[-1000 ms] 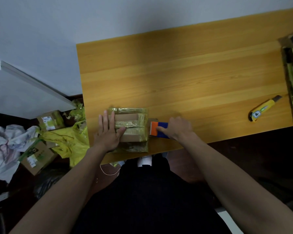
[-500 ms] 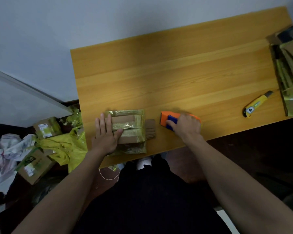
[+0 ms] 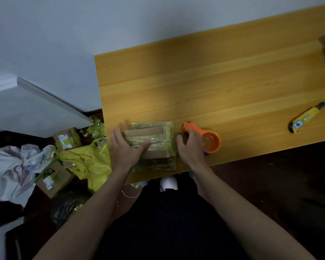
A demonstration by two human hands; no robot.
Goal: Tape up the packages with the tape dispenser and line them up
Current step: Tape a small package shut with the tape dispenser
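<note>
Flatly, left hand (image 3: pixel 127 150) fingers straight on package (image 3: pixel 154 139); right hand (image 3: pixel 190 145) fingers curled round orange tape dispenser (image 3: pixel 208 139), wooden table (image 3: pixel 214 87)

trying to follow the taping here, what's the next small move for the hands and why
Probably press the loose tape end down against the package's right side. The right hand sits beside the dispenser at the right edge of the package, where a brown tape flap sticks out. The left hand lies flat on the package, steadying it on the table.
</note>
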